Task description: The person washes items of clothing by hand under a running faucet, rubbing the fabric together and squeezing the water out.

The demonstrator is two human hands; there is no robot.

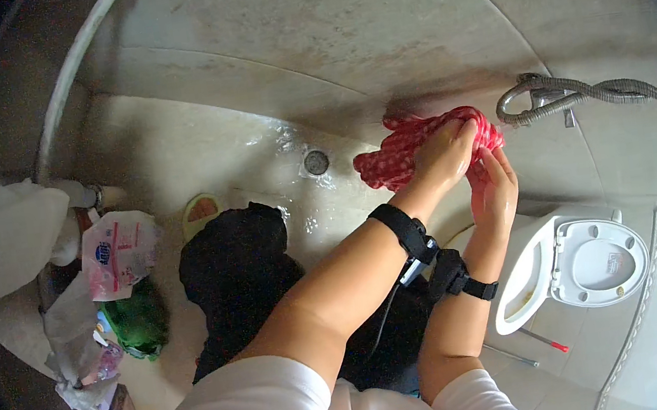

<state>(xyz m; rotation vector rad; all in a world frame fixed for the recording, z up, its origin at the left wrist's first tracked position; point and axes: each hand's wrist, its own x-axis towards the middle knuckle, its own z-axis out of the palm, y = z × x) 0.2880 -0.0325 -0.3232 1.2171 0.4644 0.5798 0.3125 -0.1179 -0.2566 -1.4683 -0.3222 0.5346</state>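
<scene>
Both my hands are closed on a red cloth [389,160] with small white dots, held up near the wall. My left hand [444,153] grips its bunched upper part from the near side, the fingers curled into the folds. Just to the right, my right hand [494,187] pinches the gathered right end of the fabric. The cloth's loose part hangs out to the left, above the floor. Its exact kind cannot be told from the folds. Black straps with small devices circle both my wrists.
Water glistens around a round floor drain [316,162]. A coiled metal hose [579,89] hangs on the wall right of the cloth. A white toilet [517,311] stands at the right. Plastic bags, one green [138,321], and a pink-white package [121,253] lie left, near a slipper [198,209].
</scene>
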